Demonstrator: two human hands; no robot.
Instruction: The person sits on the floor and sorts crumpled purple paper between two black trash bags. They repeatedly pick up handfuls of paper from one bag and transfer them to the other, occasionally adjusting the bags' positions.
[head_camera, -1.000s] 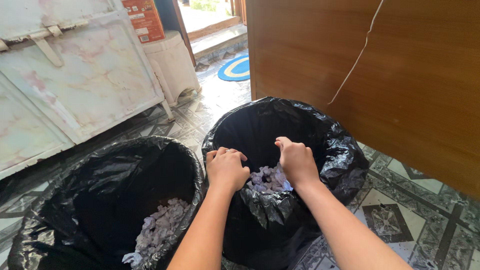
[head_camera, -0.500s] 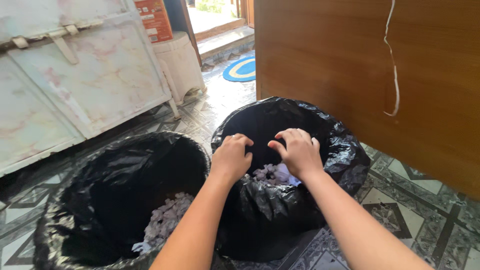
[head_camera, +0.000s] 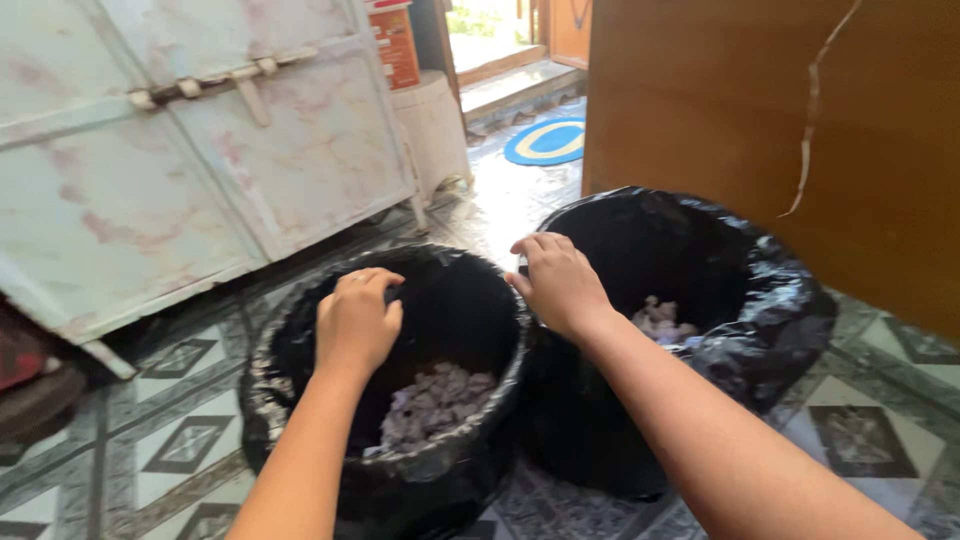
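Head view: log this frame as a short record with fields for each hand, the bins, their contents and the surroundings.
left hand: over the left bin, fingers curled at its far rim
right hand: between the bins, at the right bin near rim
bins: two, side by side, black liners
contents: pale crumpled scraps in left bin; a few in the right
floor: patterned tiles
behind: marbled white cabinet, wooden panel, blue mat

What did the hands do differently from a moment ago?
Both hands left the right bin and moved left. The left hand is now over the left bin, fingers curled at its far rim. The right hand is at the rim between the two bins. Whether either grips the black liner is unclear. Both bins stayed put, with pale crumpled scraps inside.
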